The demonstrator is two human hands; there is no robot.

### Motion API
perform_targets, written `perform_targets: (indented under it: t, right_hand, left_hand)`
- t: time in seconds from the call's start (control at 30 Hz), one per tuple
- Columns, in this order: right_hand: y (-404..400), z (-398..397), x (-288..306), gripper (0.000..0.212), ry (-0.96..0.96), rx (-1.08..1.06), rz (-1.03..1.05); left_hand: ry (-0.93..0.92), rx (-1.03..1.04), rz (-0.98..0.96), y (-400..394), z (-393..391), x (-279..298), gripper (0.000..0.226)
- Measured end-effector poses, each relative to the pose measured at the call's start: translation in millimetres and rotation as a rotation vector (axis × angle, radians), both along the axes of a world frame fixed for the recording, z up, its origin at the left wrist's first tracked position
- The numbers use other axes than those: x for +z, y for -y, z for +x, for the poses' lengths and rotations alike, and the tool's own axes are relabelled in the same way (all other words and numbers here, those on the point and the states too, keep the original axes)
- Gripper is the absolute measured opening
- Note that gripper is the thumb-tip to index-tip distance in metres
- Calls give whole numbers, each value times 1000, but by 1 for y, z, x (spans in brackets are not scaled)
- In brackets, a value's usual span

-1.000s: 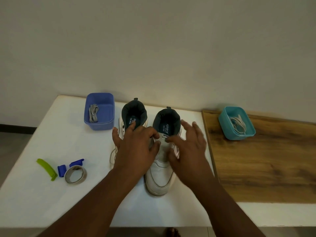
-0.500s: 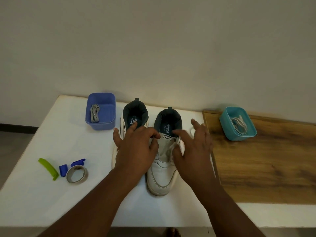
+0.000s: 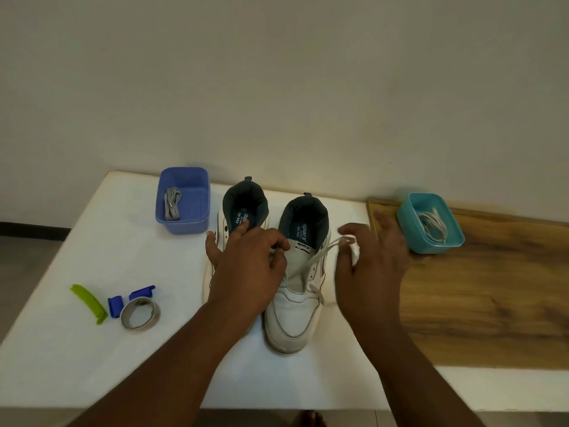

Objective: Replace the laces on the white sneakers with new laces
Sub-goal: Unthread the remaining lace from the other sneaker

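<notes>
Item, white table (image 3: 77,349): two white sneakers side by side near its far edge, heels to the wall, bare tabletop in front of the toes and to the left as far as the tape roll (image 3: 140,314) and the green and blue clips; a wooden board (image 3: 492,303) abuts on the right. Item, my left hand (image 3: 246,272): resting over the left sneaker (image 3: 220,238), fingers curled and pinching at the tongue edge of the right sneaker (image 3: 292,309). Item, my right hand (image 3: 372,269): just right of that shoe, pinching a white lace (image 3: 320,257) drawn taut from its eyelets (motion-blurred), with the teal tub (image 3: 412,238) of white laces close behind and the blue tub (image 3: 184,226) of grey laces far left.
</notes>
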State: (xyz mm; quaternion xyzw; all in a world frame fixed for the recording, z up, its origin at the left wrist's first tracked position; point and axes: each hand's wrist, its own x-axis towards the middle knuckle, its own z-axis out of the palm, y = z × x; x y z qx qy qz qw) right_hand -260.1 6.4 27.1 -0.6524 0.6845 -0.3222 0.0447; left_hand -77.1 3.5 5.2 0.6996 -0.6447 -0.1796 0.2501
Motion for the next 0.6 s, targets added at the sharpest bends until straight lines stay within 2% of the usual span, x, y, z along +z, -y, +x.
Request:
perform_targets:
  t: [0.07,0.1,0.2,0.3,0.37,0.5,0.6]
  right_hand:
    - [-4,8,-5,39,-82,203,112]
    - [-6,12,-8,40,-135,285,168]
    - [-6,20,-10,16,-216,345,315]
    - [-5,14,-11,11,-216,283,254]
    - [-3,8,-9,11,-116,205,120]
    - [-2,7,2,15,231,7,-95]
    - [0,8,5,5,364,-66,-192]
  left_hand:
    - [4,6,-2,0,0,1,13]
    - [8,6,3,0,0,1,12]
    - [-1,2,14,1,0,1,12]
    - [-8,4,19,0,-1,0,12]
    - [-7,4,20,0,-1,0,12]
    - [-14,1,13,-1,-1,1,11]
    - [-12,3,19,-1,-1,2,11]
